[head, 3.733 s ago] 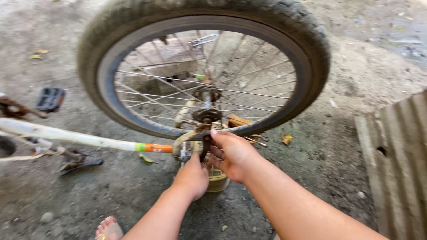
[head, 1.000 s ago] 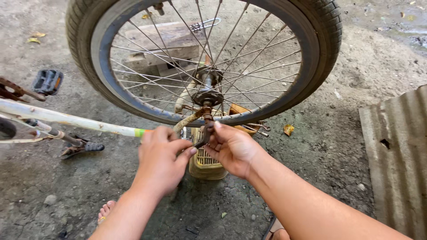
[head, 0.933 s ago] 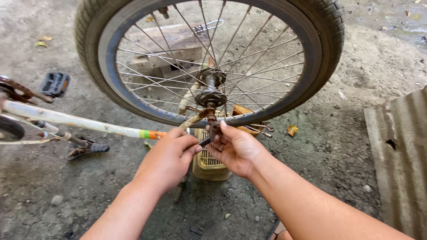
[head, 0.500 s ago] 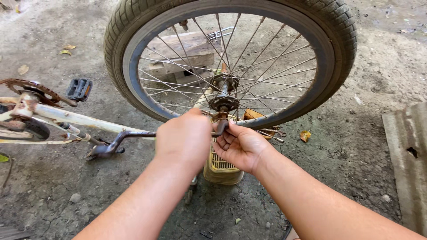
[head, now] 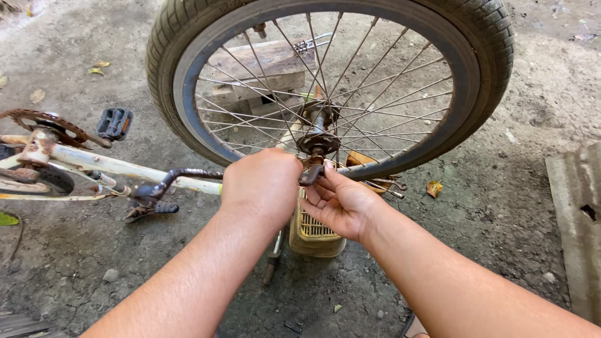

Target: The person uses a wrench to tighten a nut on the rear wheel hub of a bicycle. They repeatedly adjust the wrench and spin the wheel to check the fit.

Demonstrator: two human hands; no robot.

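A bicycle wheel (head: 325,81) with a dark tyre and thin spokes fills the upper centre of the frame, its hub (head: 316,128) seen just above the middle. Right below the hub, the left hand (head: 261,184) is closed over the end of the white frame tube (head: 125,169); what lies inside the fist is hidden by the knuckles. The right hand (head: 341,203) is held just beside it, palm up and partly open, with the fingertips pinched on a small rusty metal part (head: 311,174) at the axle.

Beneath both hands a yellowish plastic container (head: 313,231) is stood on the ground, partly covered by the right wrist. At the left edge a rusty chainring (head: 44,120) and a black pedal (head: 114,123) are seen, with a dark crank arm (head: 169,181) curving toward the left hand. Behind the spokes a wooden block (head: 263,66) is visible. Tools (head: 388,186) lie beside the tyre's lower rim. A grey slab (head: 579,219) occupies the right edge on the cracked concrete ground (head: 488,206).
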